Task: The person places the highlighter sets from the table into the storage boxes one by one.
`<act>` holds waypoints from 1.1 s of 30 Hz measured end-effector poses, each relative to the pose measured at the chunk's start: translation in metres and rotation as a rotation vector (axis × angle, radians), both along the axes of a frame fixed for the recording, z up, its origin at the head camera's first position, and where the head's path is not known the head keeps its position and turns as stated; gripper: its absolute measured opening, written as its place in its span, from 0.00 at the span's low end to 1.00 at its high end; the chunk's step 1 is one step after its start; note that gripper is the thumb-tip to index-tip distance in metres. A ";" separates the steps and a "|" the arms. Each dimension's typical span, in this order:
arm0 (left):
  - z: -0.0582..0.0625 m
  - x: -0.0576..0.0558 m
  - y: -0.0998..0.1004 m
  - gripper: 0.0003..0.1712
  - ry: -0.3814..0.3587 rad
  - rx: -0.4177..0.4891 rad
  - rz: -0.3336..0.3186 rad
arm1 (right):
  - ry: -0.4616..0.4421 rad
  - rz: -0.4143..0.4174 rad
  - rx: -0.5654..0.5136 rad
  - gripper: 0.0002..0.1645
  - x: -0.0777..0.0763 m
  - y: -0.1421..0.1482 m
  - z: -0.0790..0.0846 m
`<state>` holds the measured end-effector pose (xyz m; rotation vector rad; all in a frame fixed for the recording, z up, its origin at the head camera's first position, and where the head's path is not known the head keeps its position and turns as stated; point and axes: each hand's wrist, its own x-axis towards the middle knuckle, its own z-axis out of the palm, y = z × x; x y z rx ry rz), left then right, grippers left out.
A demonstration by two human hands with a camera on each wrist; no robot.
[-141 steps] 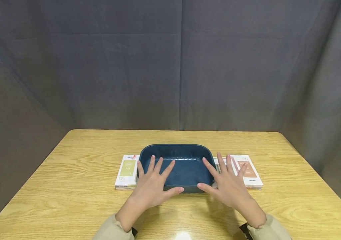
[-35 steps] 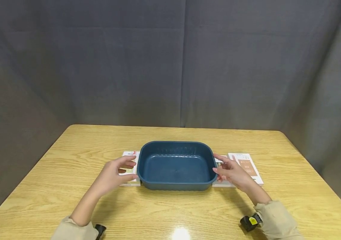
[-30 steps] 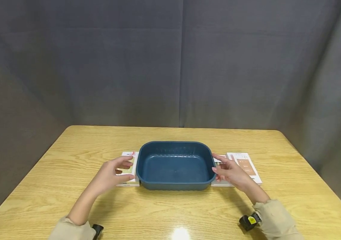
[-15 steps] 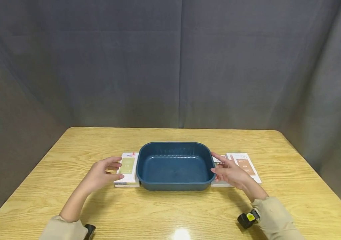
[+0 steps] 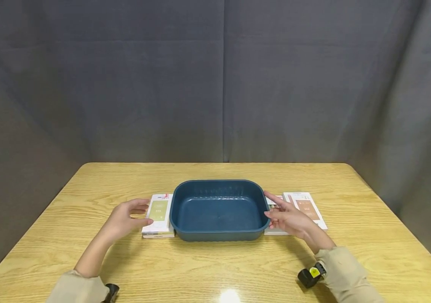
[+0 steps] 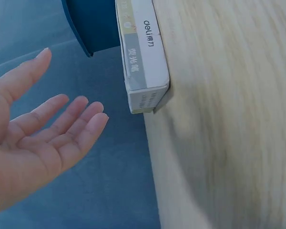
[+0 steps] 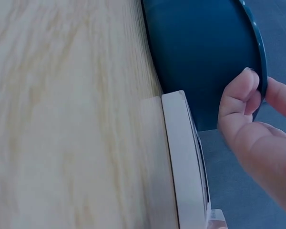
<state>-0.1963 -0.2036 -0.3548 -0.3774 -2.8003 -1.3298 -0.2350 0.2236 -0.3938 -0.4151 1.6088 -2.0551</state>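
Observation:
A dark blue rectangular basin stands mid-table with nothing in it. At its right rim is my right hand; in the right wrist view, that hand's curled fingers are under the rim and another digit is over it, gripping the edge. To the left lies a white deli box with a green label, apparently on another flat box. Near this box's left side my left hand hovers with loosely bent fingers. The left wrist view shows a gap between the left hand and the box.
Right of the basin lie a white box, partly behind my right hand, and a white box with a brown label. The wooden table ends at grey curtains behind and at the sides.
From both hands spread over the basin, my right hand has moved to its right rim and stayed. The left hand has drawn leftward from the basin's left side, uncovering the green-labelled box.

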 end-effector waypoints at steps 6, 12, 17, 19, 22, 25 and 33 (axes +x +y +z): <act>-0.006 -0.005 -0.006 0.29 -0.116 0.131 0.027 | -0.002 0.013 -0.045 0.42 0.000 0.001 -0.003; -0.014 -0.007 -0.014 0.28 -0.199 0.305 0.023 | 0.011 0.041 -0.073 0.41 0.001 0.001 -0.004; -0.016 -0.007 -0.017 0.28 -0.228 0.335 0.020 | 0.012 0.046 -0.079 0.41 0.001 0.001 -0.004; -0.016 -0.008 -0.017 0.28 -0.250 0.345 0.024 | 0.011 0.048 -0.078 0.41 0.001 0.001 -0.004; -0.017 -0.009 -0.017 0.28 -0.283 0.372 0.023 | 0.004 0.048 -0.077 0.41 0.001 0.002 -0.004; -0.018 -0.010 -0.016 0.28 -0.306 0.392 0.019 | 0.000 0.049 -0.077 0.41 0.002 0.002 -0.004; -0.020 -0.010 -0.012 0.26 -0.305 0.373 0.053 | -0.005 0.058 -0.082 0.41 0.002 0.001 -0.002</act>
